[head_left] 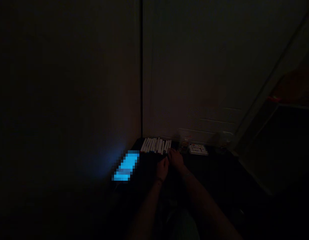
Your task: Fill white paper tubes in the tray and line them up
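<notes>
A row of white markers [152, 145] lies side by side at the back of a dark tabletop, some with coloured ends. My right hand [176, 159] is at the right end of this row, its fingers curled and bent toward the last markers. Just left of it and nearer to me is my left hand [162, 167], closed, with its fingertips close to the right hand. Whatever either hand holds is lost in the dark. To the right of my hands are a clear container [184, 144] and a flat white case [198, 149] with a printed top.
A glowing blue screen [126, 166], blurred into blocks, lies on the left by the wall [94, 100]. Another clear container [224, 142] stands farther right. A pale wall [189, 83] rises behind the table. The room is very dark.
</notes>
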A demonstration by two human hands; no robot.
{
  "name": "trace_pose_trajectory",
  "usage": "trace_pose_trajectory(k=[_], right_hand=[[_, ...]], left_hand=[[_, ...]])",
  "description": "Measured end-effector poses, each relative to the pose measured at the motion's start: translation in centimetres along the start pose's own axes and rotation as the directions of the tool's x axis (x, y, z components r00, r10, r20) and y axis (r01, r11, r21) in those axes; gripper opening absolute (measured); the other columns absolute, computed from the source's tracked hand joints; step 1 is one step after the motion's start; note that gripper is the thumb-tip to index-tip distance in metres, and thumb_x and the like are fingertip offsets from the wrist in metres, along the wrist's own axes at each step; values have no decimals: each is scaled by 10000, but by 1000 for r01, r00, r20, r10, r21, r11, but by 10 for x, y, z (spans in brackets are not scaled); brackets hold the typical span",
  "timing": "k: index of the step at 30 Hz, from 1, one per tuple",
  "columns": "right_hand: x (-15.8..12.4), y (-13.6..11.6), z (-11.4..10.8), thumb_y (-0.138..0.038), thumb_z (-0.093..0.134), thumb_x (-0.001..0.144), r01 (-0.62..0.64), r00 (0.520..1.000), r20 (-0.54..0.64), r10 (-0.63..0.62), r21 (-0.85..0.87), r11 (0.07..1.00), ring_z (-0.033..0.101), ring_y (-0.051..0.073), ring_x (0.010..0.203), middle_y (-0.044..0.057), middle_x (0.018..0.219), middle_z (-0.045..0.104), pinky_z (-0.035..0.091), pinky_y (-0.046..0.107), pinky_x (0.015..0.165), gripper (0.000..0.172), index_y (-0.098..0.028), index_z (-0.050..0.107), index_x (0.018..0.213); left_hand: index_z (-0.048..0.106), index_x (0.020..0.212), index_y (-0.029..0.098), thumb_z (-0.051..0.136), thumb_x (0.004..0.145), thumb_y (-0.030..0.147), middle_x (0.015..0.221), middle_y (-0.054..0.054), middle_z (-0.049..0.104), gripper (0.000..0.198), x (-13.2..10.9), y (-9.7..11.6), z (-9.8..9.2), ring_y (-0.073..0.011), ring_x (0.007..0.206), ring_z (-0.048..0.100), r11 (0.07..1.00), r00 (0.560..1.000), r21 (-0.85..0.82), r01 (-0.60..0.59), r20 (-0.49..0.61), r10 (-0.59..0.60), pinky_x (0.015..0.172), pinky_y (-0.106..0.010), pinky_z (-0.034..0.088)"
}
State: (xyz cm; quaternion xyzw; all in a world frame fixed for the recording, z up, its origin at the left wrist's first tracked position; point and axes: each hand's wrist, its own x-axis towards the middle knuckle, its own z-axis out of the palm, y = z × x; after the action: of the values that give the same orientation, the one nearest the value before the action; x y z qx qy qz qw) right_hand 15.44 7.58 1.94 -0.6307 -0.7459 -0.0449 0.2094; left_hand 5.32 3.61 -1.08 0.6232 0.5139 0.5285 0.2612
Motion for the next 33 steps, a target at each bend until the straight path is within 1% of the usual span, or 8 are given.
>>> trace_pose_trajectory(k=[5, 9, 12, 17, 22, 27, 30, 33], right_hand=[[-10, 7, 3, -329, 340, 874, 1, 999, -35, -3, -39, 999, 425, 205, 1030, 57, 1147, 504, 353, 345, 815, 307, -273, 456, 1153], [-14, 5, -2, -304, 291, 887, -69, 995, -67, 69, -5, 998, 450, 183, 964, 85, 1002, 516, 371, 298, 795, 275, -204, 526, 987], [-15, 3, -4, -306, 311, 878, -117, 989, -86, 116, -1, 993, 455, 186, 970, 92, 1033, 479, 388, 283, 763, 247, -205, 502, 998], [-11, 0, -3, -275, 377, 845, -187, 981, 45, 188, -18, 982, 530, 189, 893, 113, 1112, 435, 408, 269, 662, 280, -222, 442, 1112], [-11, 5, 3, -214, 396, 825, -152, 982, 110, 152, -16, 988, 555, 190, 865, 126, 1009, 517, 404, 261, 677, 301, -169, 444, 1119], [-32, 20, 8, -173, 332, 830, -78, 994, -58, 90, 181, 980, 536, 165, 873, 102, 969, 550, 405, 262, 756, 283, -150, 465, 1079], [-47, 26, -3, -178, 279, 850, 40, 987, -161, 21, 366, 930, 527, 155, 891, 77, 960, 560, 406, 277, 796, 277, -175, 491, 1029], [-62, 31, -20, -234, 300, 862, 124, 978, -209, -14, 527, 841, 526, 150, 918, 67, 1018, 558, 415, 284, 807, 301, -182, 455, 1115]], left_hand=[[550, 647, 140, 258, 847, 445, 551, 9, 501, 468, 0, 2, 2, -83, 511, 416, 1000, 999, 16, -3, 36, 3, 515, -194, 307], [544, 635, 143, 272, 844, 438, 549, 4, 503, 452, 0, 4, 1, -87, 517, 420, 999, 998, 39, -20, 56, 18, 529, -199, 315], [543, 626, 143, 271, 841, 447, 535, 4, 498, 461, -1, 5, 0, -89, 513, 417, 999, 999, 34, -1, 44, -1, 519, -199, 310], [551, 630, 141, 278, 838, 453, 518, 12, 492, 463, -1, 7, -1, -84, 493, 409, 999, 998, 37, 8, 57, -10, 494, -194, 289], [573, 662, 144, 295, 837, 433, 568, 1, 539, 437, 0, 2, 0, -92, 532, 452, 997, 998, 75, -25, 63, 20, 517, -193, 303], [586, 731, 151, 300, 845, 408, 634, -13, 578, 401, 1, 0, 1, -96, 563, 483, 994, 996, 106, -32, 90, 23, 544, -193, 320], [583, 795, 176, 336, 840, 396, 701, -28, 608, 334, 1, 2, 2, -110, 617, 525, 993, 995, 115, -7, 95, -4, 585, -198, 341], [571, 852, 199, 344, 839, 407, 730, -35, 616, 308, 1, 3, 2, -124, 652, 554, 993, 995, 115, 26, 93, -36, 604, -206, 352]])
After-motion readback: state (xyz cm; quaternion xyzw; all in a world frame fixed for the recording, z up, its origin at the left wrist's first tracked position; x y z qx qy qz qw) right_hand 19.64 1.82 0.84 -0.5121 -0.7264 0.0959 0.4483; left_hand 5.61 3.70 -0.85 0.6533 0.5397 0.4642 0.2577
